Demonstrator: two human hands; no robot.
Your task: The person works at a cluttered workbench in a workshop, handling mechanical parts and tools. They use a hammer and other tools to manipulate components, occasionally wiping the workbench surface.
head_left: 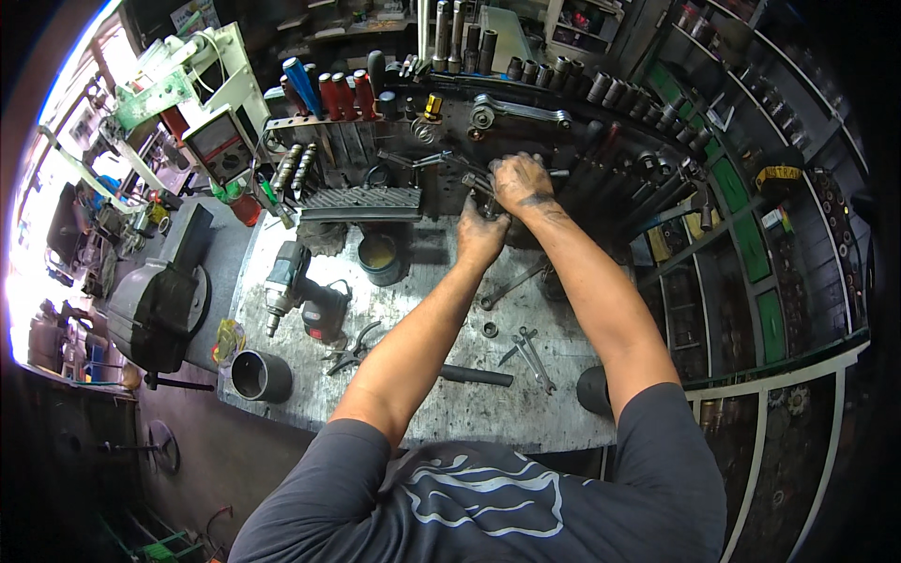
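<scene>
We are looking down at a metal workbench (pixel 469 418) full of tools. Our two hands are reaching far out to the back of the bench, and they are close together, touching. Our left hand (pixel 481 235) is closing around a small dark metal part (pixel 490 208). Our right hand (pixel 521 180) is sitting just above it and is gripping the top of the same part. Both hands are dirty with grease. The part is mostly hiding under our fingers, so we cannot tell just what it is. It is sitting at the back of the bench, right in front of the rack of sockets (pixel 563 80).

A round tin (pixel 380 258) is standing to the left of our left hand. A power drill (pixel 298 296) is lying further left, near a big grey vise (pixel 160 300). Pliers (pixel 352 349) are lying beside our left arm. Between our arms a wrench (pixel 511 286) and a small ring (pixel 489 329) are resting on the bench. A black pipe piece (pixel 261 375) is standing at the front left corner. Screwdrivers with red and blue handles (pixel 328 94) are standing in a holder at the back.
</scene>
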